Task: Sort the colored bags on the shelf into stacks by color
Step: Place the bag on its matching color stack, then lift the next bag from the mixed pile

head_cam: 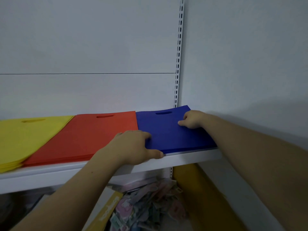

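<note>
- Plain white wall [83,47] w/ a slotted rail [179,47] in the corner, behind both hands.
- White shelf [50,174] under the hands.
- Below the hands: yellow box [108,212], white lettering too blurred to read; pastel packets [150,200] beside it.
- Blue stack [170,130] lies btwn the hands.
- Red stack [86,135] just left of left hand, yellow stack [25,139] further left.
- Left hand [135,145] grips blue stack's front-left corner, thumb along front edge.
- Right hand [193,119] rests on blue stack's back right, fingers curled; can't tell if pinching.
</note>
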